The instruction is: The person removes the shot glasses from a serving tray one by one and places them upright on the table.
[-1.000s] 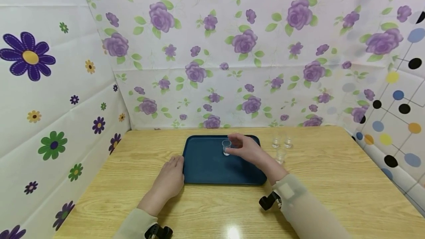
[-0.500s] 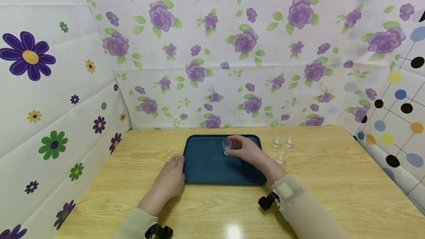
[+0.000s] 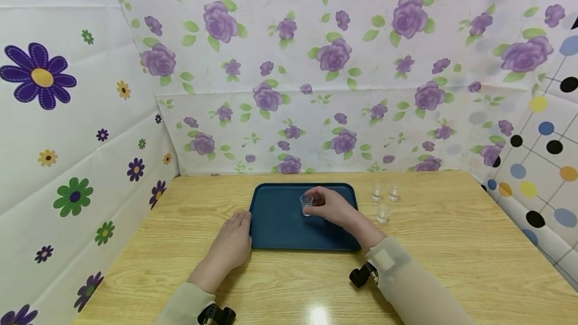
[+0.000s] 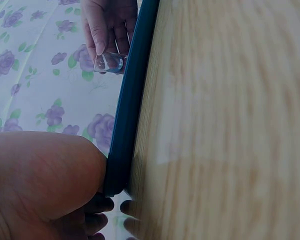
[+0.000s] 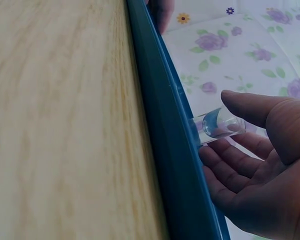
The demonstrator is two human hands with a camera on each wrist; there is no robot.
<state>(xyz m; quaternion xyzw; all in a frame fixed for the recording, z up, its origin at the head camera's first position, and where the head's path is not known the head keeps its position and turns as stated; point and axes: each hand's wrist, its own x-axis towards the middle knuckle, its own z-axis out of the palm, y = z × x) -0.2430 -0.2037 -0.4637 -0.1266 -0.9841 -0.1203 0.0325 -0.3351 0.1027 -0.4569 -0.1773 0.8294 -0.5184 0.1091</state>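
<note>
A dark blue tray [image 3: 284, 229] lies on the table. My left hand [image 3: 230, 245] rests against its left edge with fingers close together, and its palm side shows near the tray [image 4: 121, 150] in the left wrist view. Over the tray, my right hand [image 3: 331, 207] has thumb and fingers around a small clear shot glass [image 3: 306, 205]. The right wrist view shows the upright shot glass [image 5: 217, 124] between the thumb and curved fingers of the right hand [image 5: 270, 160]; its base is near the tray floor, partly hidden by the rim.
Right of the tray, three more clear glasses stand on the wooden table [image 3: 451, 234]: one at the back left [image 3: 377, 192], a glass beside it [image 3: 394, 192] and a nearer glass [image 3: 382, 212]. A flowered cloth [image 3: 334, 114] hangs behind the table.
My right hand and the shot glass have shifted slightly left and toward me over the tray, with the fingers closer around the glass. The left hand and tray stay in place.
</note>
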